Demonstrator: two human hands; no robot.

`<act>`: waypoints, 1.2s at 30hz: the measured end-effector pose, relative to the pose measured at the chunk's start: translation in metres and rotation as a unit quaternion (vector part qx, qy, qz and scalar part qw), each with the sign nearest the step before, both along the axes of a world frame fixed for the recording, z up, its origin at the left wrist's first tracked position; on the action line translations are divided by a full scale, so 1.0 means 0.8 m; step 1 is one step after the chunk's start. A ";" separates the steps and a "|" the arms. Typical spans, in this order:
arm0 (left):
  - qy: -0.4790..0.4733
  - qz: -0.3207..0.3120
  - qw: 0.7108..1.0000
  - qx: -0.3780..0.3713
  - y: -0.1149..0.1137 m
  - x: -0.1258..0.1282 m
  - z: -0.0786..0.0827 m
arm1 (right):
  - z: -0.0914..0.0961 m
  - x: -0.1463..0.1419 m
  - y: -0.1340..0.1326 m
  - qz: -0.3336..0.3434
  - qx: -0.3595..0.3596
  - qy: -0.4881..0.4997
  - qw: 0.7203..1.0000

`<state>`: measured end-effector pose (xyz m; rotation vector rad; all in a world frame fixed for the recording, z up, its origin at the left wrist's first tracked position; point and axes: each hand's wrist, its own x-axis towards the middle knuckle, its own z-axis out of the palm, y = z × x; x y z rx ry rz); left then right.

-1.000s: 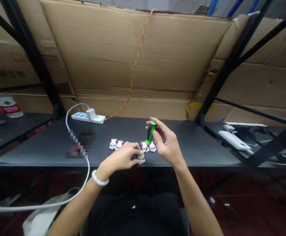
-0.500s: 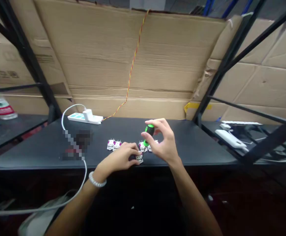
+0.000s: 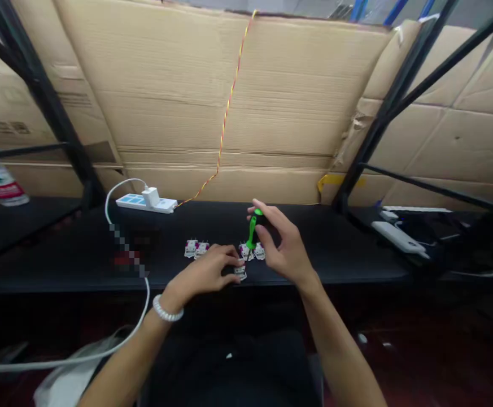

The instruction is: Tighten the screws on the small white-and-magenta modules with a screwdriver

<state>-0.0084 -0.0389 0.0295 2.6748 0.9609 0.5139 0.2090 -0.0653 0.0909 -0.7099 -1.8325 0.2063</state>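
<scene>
My right hand [image 3: 286, 246] grips a small green and black screwdriver [image 3: 252, 233], its shaft pointing down at a small white part [image 3: 240, 272]. Whether the tip touches that part I cannot tell. The thumb and fingers of my left hand [image 3: 212, 268] hold the white part against the tabletop near the front edge. Just behind it lies a pair of similar white and purple parts, one [image 3: 245, 251] behind the screwdriver and one [image 3: 259, 252] beside my right fingers. Two more, a left one [image 3: 191, 247] and a right one [image 3: 201, 249], lie beyond my left hand.
A white power strip [image 3: 165, 206] with a plugged-in adapter [image 3: 150, 196] lies at the back left of the black table [image 3: 356, 254]. A white cable [image 3: 147, 299] runs over the front edge. Black metal posts and cardboard enclose the space. A bottle [image 3: 4, 186] stands far left.
My right fingers have shifted around the screwdriver handle, and the handle has turned so more green shows. My left hand stays in place on the white part.
</scene>
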 end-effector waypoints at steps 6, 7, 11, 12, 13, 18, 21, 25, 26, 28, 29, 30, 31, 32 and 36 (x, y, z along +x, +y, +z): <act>0.000 0.000 1.000 0.006 -0.001 0.000 0.000 | 0.001 -0.006 -0.004 -0.041 0.034 0.015 0.998; -0.001 0.001 1.000 0.006 -0.001 0.000 0.000 | 0.002 -0.007 -0.004 -0.041 0.036 0.019 0.998; -0.002 0.000 1.000 -0.002 -0.002 0.001 0.003 | 0.003 -0.008 -0.005 0.020 0.002 -0.009 1.000; -0.001 0.002 1.000 -0.003 -0.003 0.001 0.004 | 0.004 -0.008 -0.005 0.023 -0.001 -0.013 1.000; 0.001 0.002 1.000 -0.003 -0.003 0.001 0.004 | 0.003 -0.009 -0.005 0.013 0.002 -0.011 1.000; -0.004 0.001 1.000 0.006 -0.001 0.000 0.001 | 0.004 -0.010 -0.004 -0.027 0.014 0.008 1.000; -0.004 -0.005 1.000 0.006 0.001 -0.001 -0.001 | 0.009 -0.008 -0.006 0.028 -0.012 -0.020 0.999; -0.007 -0.003 1.000 0.009 0.000 -0.001 0.000 | 0.011 -0.010 -0.006 0.003 0.000 -0.025 1.000; -0.007 -0.001 1.000 0.010 0.000 -0.001 0.000 | 0.010 -0.011 -0.005 -0.018 0.010 -0.009 1.000; -0.003 0.001 1.000 0.007 0.000 -0.001 -0.001 | 0.006 -0.012 -0.003 -0.040 0.025 0.018 0.999; 0.000 0.002 1.000 0.004 0.000 -0.001 -0.001 | 0.005 -0.011 -0.002 -0.037 0.022 0.021 0.999; 0.001 0.001 1.000 0.003 0.000 -0.001 -0.001 | 0.003 -0.010 -0.001 -0.023 0.014 0.019 0.999; 0.001 -0.001 1.000 0.001 0.000 -0.001 -0.001 | 0.002 -0.009 -0.001 -0.005 0.002 0.011 1.000; 0.000 -0.003 1.000 -0.001 0.001 -0.001 -0.001 | 0.001 -0.009 -0.001 0.013 -0.008 0.004 1.000; -0.004 0.001 1.000 0.003 0.001 -0.001 0.000 | -0.005 -0.012 0.001 -0.017 0.010 0.020 1.000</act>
